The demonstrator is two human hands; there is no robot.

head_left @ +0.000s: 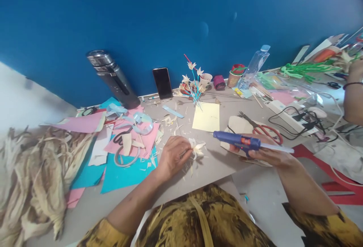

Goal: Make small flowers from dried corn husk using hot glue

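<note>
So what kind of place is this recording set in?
Most likely a craft table against a blue wall. The right hand holds a blue glue gun, the left hand pinches a small husk flower, and cut coloured paper and scissors lie about.

- No words, brand names, numbers or signs are showing clearly enough to read anywhere in this view.
- The flask [113, 77], the phone [162, 83] and the water bottle [253, 67] are showing no lettering that can be made out.
</note>
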